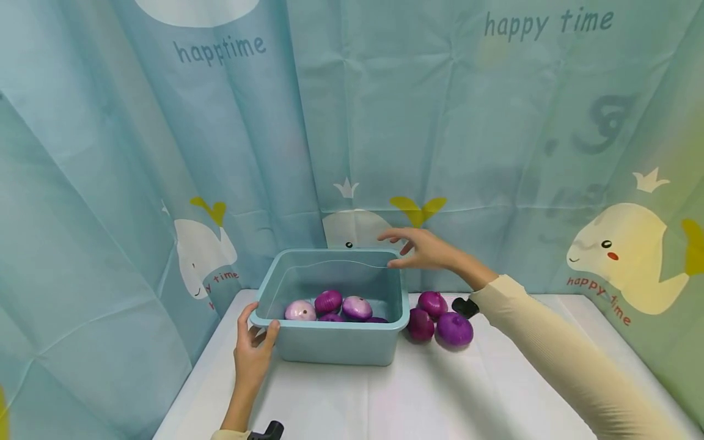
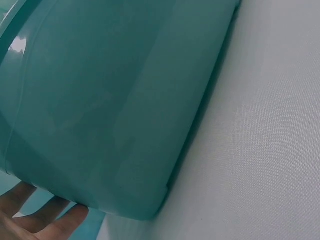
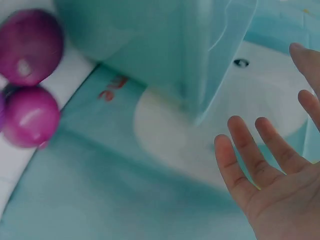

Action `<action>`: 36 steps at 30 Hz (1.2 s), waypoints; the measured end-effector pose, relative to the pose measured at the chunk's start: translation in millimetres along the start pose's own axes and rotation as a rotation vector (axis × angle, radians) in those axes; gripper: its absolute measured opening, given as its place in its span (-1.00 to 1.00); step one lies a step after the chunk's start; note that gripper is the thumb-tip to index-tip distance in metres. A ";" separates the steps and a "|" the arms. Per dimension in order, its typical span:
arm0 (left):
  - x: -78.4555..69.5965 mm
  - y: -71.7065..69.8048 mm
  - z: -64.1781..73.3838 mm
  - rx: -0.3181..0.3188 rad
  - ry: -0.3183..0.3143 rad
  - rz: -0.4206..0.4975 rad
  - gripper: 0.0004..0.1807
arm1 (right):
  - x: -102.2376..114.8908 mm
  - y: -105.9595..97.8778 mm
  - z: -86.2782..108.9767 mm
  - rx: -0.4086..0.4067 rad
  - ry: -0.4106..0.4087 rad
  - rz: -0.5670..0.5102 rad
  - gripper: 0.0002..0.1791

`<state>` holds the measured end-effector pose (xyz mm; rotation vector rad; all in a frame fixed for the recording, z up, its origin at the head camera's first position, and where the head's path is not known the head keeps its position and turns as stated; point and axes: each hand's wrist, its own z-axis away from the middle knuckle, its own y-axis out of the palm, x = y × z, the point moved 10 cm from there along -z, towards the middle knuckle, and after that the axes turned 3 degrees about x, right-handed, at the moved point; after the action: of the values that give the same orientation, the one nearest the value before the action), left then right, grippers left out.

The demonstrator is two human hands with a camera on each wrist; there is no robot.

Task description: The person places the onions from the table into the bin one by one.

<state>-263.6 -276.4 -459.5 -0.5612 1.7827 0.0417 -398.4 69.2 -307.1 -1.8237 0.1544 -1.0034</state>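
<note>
A blue-green plastic tub (image 1: 337, 345) stands on the white table, with several purple onions (image 1: 328, 302) lying inside, some partly hidden by its front wall. My left hand (image 1: 254, 351) grips the tub's front left corner, thumb at the front rim and fingers round the side. In the left wrist view, the fingers (image 2: 67, 222) show at the edge of the tub wall (image 2: 110, 100). Over the tub's back right corner hovers my right hand (image 1: 420, 249), fingers spread and holding nothing. The right wrist view shows its palm (image 3: 285, 200) beside the tub wall (image 3: 150, 45).
Three purple onions (image 1: 454, 330) sit in a cluster on the table (image 1: 434, 397), just right of the tub. Behind the table hangs a blue-green curtain (image 1: 385, 122) printed with whales. Dark wrist cameras (image 1: 465, 307) are worn on both arms.
</note>
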 end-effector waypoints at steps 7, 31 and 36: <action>0.1 -1.9 0.6 0.001 -0.001 0.007 -0.27 | -30.3 -13.7 39.7 -0.072 0.052 -0.026 -0.32; -1.3 0.6 -2.1 0.009 0.022 0.010 -0.25 | -99.1 15.5 140.1 -0.106 0.122 -0.034 -0.45; -1.1 0.7 -1.9 0.006 0.027 0.003 -0.25 | -106.3 32.6 144.2 -0.051 0.123 -0.058 -0.48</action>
<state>-265.3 -276.1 -458.1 -0.5569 1.8097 0.0307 -356.9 209.9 -414.9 -1.8218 0.2048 -1.1629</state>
